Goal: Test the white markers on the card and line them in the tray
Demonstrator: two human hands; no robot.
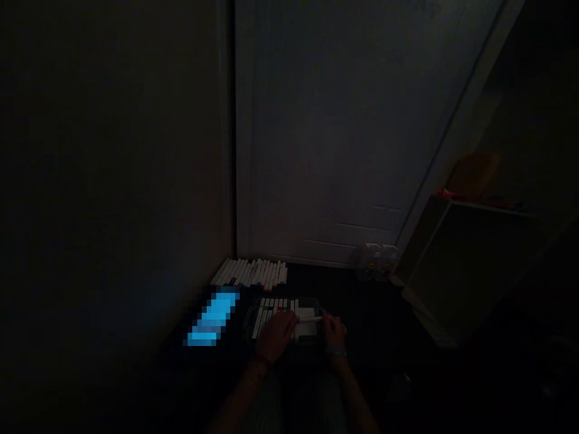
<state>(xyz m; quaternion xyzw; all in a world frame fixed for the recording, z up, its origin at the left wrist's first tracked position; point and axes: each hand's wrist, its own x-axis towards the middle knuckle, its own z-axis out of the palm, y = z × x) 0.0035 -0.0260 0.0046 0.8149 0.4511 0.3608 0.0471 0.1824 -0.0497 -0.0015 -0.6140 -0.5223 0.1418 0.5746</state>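
A white marker (309, 319) lies crosswise between my hands above a clear plastic case (312, 300). Its left end is pinched in the fingers of my left hand (275, 333). My right hand (333, 329) closes round the other end, beyond the case's right side. Inside the case, several white markers (266, 306) with coloured bands stand side by side on the left, partly hidden by my left hand. A pale rectangular patch (307, 330) shows in the case's right part. The scene is very dark, so fine detail is lost.
Behind the case, a row of several white markers (248, 274) lies on the dark table (325, 280). A glowing, pixelated blue rectangle (213, 318) is at left. Two clear containers (377, 262) stand near the pale panel (316, 150) at the back. A box-like cabinet (470, 265) borders the right.
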